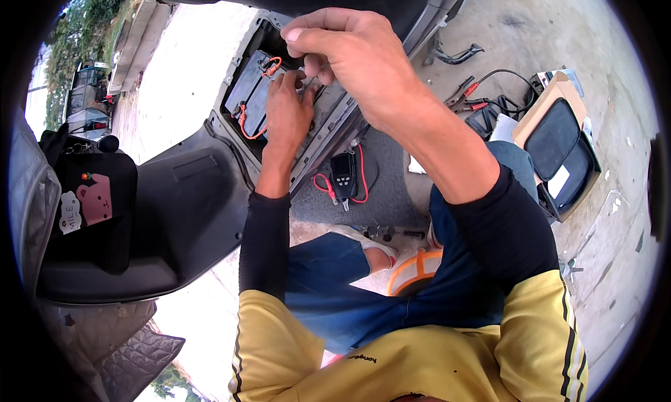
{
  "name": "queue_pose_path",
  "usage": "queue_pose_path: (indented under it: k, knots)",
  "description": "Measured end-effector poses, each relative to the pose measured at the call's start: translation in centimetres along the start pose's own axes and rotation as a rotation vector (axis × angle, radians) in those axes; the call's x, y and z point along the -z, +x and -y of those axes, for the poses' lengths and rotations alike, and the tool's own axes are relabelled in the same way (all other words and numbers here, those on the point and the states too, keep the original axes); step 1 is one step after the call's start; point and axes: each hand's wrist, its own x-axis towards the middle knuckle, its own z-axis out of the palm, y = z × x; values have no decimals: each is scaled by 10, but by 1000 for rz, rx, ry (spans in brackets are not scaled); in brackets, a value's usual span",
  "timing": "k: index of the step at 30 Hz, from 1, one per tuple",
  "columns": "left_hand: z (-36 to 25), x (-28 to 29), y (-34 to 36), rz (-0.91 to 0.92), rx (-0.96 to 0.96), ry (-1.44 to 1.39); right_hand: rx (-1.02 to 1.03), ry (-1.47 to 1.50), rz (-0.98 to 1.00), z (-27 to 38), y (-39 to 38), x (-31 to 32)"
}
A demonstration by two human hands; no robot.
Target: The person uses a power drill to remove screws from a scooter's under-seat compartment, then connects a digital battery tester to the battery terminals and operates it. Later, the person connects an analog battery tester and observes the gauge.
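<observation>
My left hand point(288, 114) reaches into the open compartment of a scooter, at the right side of a dark grey battery point(249, 88). Its fingers are bent together; anything between them is too small to make out. Orange-red wires point(270, 68) run across the battery top at both ends. Above and right of it, my right hand point(360, 56) is raised over the compartment's edge, thumb and index finger drawn together and the others curled. What that hand pinches, if anything, cannot be told. The hands partly cover the compartment's right side.
The scooter's black floor panel point(203, 192) lies left, with a black bag point(94, 199) beyond. A black tester with red leads point(343, 175) rests on a grey mat point(391, 192). Right are red-handled clamps point(470, 91) and a box holding a black case point(556, 140). An orange stool point(412, 269) stands below me.
</observation>
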Motion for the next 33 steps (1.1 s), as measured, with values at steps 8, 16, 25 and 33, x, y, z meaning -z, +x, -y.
queue_pose_path:
  k: [8,16,25,33]
  knots:
    - [7,-5,4,10,-89,-20,-1,-2,7,1,2,-2]
    - [8,-10,3,21,-113,-35,9,-13,3,3,1,1]
    - [4,-4,2,96,-65,32,-2,-33,2,3,1,0]
    - [9,-3,5,82,-202,53,-11,-29,2,4,-1,0]
